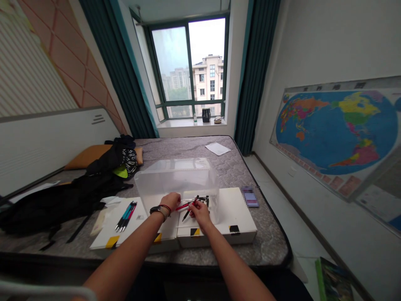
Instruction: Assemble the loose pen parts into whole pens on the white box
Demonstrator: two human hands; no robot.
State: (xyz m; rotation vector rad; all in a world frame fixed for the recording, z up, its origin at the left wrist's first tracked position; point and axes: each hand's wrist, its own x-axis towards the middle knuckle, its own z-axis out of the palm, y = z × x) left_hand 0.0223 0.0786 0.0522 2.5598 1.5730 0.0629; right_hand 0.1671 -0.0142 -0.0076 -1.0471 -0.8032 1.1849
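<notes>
My left hand (171,202), with a watch and a red cord at the wrist, is closed in a pinch at the left end of a red pen (182,206). My right hand (200,214) is closed on a slim black pen (186,215) that slants down to the left, its tip near the white box top. The red pen's right end meets the right fingers, which partly hide it. Both hands are before the open side of a clear plastic bin (175,179) lying on white boxes (234,209). Small black pieces (205,200), too small to name, lie behind the right hand.
Several teal, black and red pens (126,216) lie in a row at left on the boxes. A phone-like, blurred object (250,197) rests right of them. The mattress (188,146) carries a paper sheet (217,149) and a black bag (72,200). The mattress edge runs along the right.
</notes>
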